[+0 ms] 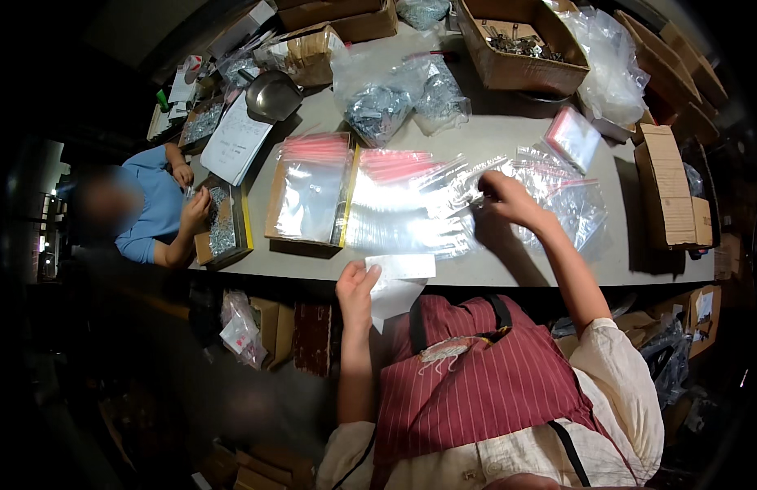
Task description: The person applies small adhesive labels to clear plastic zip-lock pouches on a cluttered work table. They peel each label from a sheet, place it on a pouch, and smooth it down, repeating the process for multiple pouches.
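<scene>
My left hand (358,296) is closed on white paper slips (401,282), held in front of the table's near edge. Over the table, my right hand (509,200) reaches in with its fingers curled together. Whatever is between those fingertips, if anything, is too small to make out. Below and around it lie clear zip bags (578,214), spread loosely. Left of that hand, a fanned row of flat clear bags (399,224) with pink-red top edges covers the tabletop. An open box (309,200) stands beside the row, packed with similar bags.
Across the table, a person in a blue shirt (142,175) handles small metal parts in a box (223,220). Bags of hardware (378,110), a metal scoop (274,96) and a carton of metal parts (521,69) sit farther back. A tall cardboard box (668,188) stands right.
</scene>
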